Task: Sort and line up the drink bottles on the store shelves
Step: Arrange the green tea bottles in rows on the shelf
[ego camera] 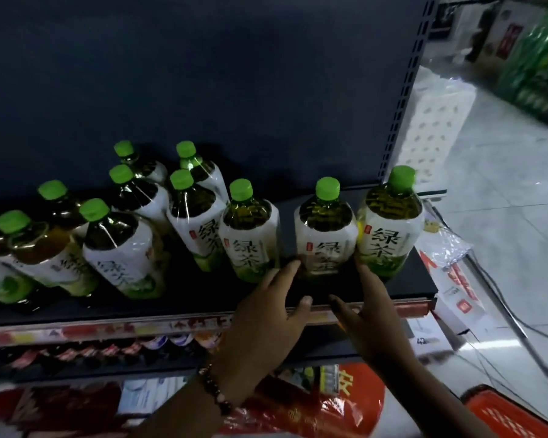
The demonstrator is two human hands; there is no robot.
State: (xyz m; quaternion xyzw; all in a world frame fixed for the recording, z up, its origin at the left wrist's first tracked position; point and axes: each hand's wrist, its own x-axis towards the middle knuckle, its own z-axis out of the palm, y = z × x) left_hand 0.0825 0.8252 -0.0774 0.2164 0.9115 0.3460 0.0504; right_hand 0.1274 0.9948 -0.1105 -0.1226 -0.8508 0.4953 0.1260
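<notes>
Several green-capped tea bottles with white labels stand on a dark shelf (418, 279). One bottle (325, 229) stands near the shelf's right end, with a gap to its left. My left hand (266, 324) reaches to its lower left side, straight fingertips at its base. My right hand (374, 314) reaches to its lower right side, fingers straight, between it and the rightmost bottle (389, 226). Neither hand curls round it. Another bottle (249, 235) stands left of the gap. Further left the bottles (121, 251) stand in uneven rows, some further back.
A dark back panel (203, 74) rises behind the bottles. Below is a red price strip (108, 330) and a lower shelf of small bottles (92, 352). A slotted upright (405, 90) ends the shelf. To the right: tiled floor, packaged goods, a red basket (513, 415).
</notes>
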